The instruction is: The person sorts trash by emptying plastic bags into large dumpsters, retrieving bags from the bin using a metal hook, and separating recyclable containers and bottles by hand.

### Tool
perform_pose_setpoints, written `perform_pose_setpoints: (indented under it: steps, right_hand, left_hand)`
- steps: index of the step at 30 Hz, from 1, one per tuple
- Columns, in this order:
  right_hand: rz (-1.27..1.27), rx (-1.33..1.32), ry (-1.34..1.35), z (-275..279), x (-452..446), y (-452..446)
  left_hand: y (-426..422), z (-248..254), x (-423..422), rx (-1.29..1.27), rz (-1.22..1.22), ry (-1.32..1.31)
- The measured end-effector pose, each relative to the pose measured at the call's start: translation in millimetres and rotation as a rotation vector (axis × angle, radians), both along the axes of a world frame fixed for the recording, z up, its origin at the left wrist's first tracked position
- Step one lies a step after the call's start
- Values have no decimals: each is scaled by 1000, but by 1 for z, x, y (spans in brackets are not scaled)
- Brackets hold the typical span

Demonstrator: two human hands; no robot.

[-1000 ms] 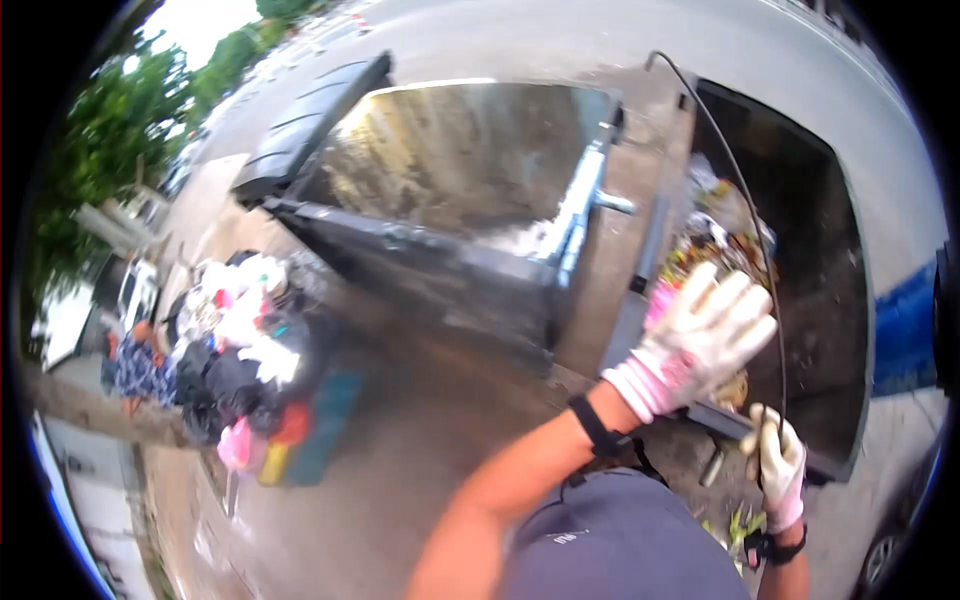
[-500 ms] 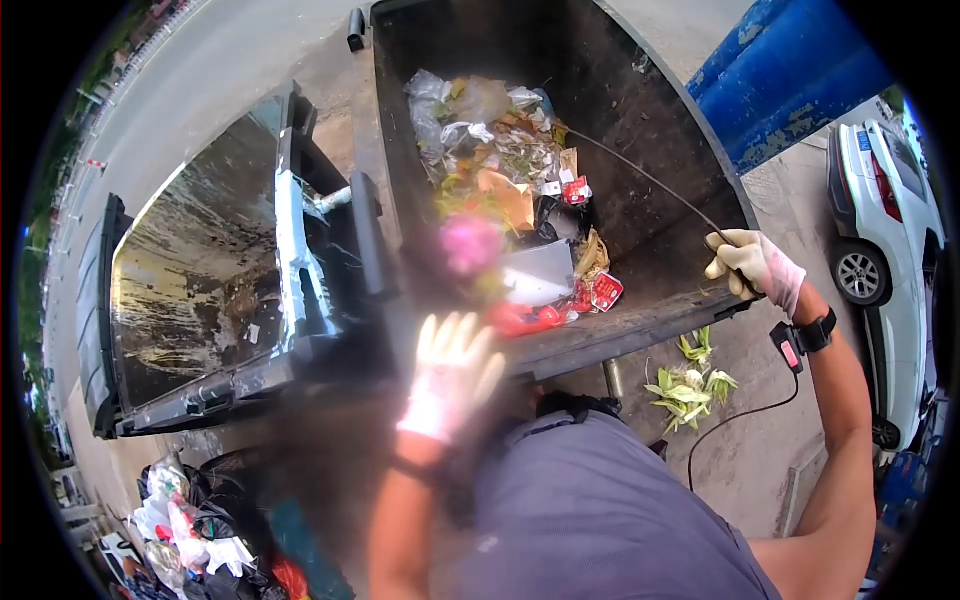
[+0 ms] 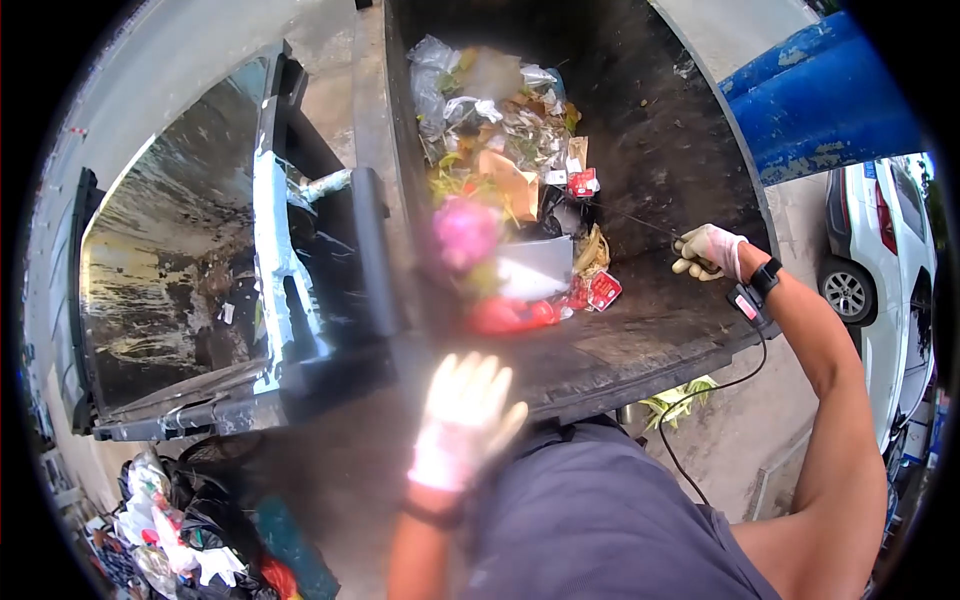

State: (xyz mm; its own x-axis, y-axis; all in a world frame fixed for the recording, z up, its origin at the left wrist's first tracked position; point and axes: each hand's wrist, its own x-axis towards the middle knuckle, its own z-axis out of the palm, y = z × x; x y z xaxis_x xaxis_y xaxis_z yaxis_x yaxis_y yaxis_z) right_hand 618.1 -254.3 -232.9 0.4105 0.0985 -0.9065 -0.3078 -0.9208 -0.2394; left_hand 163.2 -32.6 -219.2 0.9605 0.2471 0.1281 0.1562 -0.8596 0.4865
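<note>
My right hand (image 3: 708,252), in a pale glove, reaches inside the dark trash bin (image 3: 655,365) with its fingers wrapped around a thin metal rod (image 3: 635,219). The rod points left into the garbage, its far end close to a small red-and-white packet (image 3: 583,182). My left hand (image 3: 465,410), gloved too, is at the bin's near edge with its fingers spread and nothing in them. Beyond it lie a red plastic bag (image 3: 515,315), a white flat sheet (image 3: 537,270) and a blurred pink patch (image 3: 465,232). Brown paper (image 3: 510,185) and clear plastic (image 3: 430,90) lie deeper in.
A second bin (image 3: 180,250), stained inside, stands open on the left. Garbage bags (image 3: 190,520) are piled on the ground at lower left. Green husks (image 3: 675,398) lie below the bin. A blue container (image 3: 825,100) and a white car (image 3: 868,290) are on the right.
My right hand has moved left and inward over the bin, and the rod's far end has come nearer to me. The left hand has shifted slightly down and right in view, still spread.
</note>
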Motion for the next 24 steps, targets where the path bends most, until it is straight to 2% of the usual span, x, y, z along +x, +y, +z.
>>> perform_pose_setpoints:
  steps: [3,6,8,12,17,24]
  right_hand:
    - [-140,43,63,-17,-10,2]
    - [-358,85,158,-71,-14,2]
    - [-431,113,303,-86,-25,15]
    - [-392,135,493,-78,-67,48]
    - [-406,186,436,-66,-97,60]
    - [-225,252,309,3,-130,60]
  left_hand:
    - [2,-2,2,-21,2,2]
    - [3,-1,2,-32,7,14]
    - [4,-1,3,-31,8,16]
    - [4,-1,4,-37,4,20]
    - [5,-2,4,-43,8,19]
    - [2,-5,2,-24,9,5]
